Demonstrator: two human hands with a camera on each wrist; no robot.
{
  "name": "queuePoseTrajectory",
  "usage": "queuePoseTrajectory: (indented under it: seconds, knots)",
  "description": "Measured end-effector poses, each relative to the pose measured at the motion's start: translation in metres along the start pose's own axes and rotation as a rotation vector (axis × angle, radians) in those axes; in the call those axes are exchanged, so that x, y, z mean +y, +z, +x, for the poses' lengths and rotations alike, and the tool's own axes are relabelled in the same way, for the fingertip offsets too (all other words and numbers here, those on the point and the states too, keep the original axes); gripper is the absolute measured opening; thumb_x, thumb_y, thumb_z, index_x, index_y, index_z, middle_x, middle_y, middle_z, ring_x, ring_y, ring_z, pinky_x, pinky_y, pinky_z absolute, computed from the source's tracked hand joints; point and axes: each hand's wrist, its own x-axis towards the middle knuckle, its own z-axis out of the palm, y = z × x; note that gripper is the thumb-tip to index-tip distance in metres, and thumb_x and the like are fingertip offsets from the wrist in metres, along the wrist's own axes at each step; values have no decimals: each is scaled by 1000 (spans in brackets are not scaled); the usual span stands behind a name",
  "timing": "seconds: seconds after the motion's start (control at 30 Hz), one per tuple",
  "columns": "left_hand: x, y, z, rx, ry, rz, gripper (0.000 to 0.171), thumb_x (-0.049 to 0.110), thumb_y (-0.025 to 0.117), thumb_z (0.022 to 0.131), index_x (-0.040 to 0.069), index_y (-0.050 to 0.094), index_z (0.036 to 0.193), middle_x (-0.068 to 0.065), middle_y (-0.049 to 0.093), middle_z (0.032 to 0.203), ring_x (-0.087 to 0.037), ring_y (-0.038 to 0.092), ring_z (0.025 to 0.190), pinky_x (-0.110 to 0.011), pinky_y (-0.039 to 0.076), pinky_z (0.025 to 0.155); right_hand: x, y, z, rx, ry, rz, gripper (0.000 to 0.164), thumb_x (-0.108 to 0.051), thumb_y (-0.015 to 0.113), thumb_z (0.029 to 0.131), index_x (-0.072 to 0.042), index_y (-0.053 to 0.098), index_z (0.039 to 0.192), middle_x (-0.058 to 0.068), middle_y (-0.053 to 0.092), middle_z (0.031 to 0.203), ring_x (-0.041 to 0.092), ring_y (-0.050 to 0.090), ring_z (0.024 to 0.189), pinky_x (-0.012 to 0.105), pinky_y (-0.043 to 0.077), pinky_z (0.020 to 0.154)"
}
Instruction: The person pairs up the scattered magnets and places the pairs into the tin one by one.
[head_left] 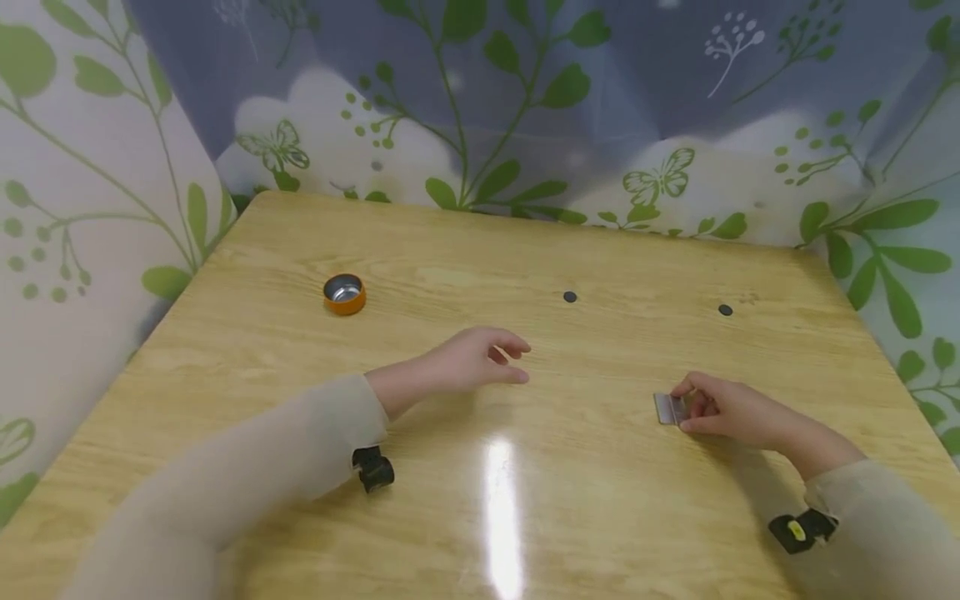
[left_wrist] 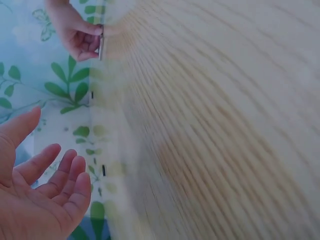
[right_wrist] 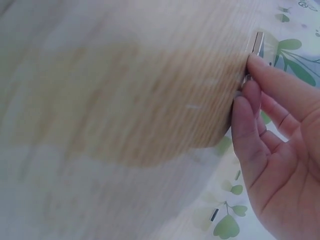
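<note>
In the head view, my right hand (head_left: 738,410) pinches a small flat silver metal hinge (head_left: 664,408) at its right side, low over the right part of the table. The right wrist view shows the thumb and fingers of my right hand (right_wrist: 280,135) along the thin edge of the hinge (right_wrist: 258,44), and the fingers hide part of it. My left hand (head_left: 468,360) hovers over the middle of the table with loosely bent fingers and holds nothing. From the left wrist, the palm of my left hand (left_wrist: 45,195) shows with the fingers apart.
An orange bowl (head_left: 345,296) with a shiny metal inside stands at the left of the wooden table (head_left: 450,275). Two dark round discs lie farther back, one near the middle (head_left: 570,297) and one at the right (head_left: 725,310). A leaf-patterned curtain (head_left: 525,125) surrounds the table's far edge and sides.
</note>
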Motion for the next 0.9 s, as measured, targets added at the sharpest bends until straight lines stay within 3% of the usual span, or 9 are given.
queuePoseTrajectory:
  seconds: [0.23,0.5,0.9]
  knots:
    - [-16,-7,-20,45,14,-99,47,21,68,87,3,54,129,-12,57,122,-20,56,103,-30,48,83,0,2,-3,-4,-4,9,33,-15,68,85,-3,52,112,-4,52,79,5,45,66,24,40,57]
    - [-34,-23,-39,103,-51,-163,50,25,66,88,5,52,131,-13,56,124,-23,56,107,-36,49,82,3,1,-2,-9,5,8,33,-16,68,86,-4,52,112,-4,52,78,6,46,65,24,41,58]
    - [-59,-45,-65,237,-150,-243,54,28,62,91,4,46,136,-16,51,131,-29,51,115,-43,42,93,1,-1,-1,-2,-22,12,33,-15,68,85,-2,51,111,-4,52,79,5,46,66,24,42,59]
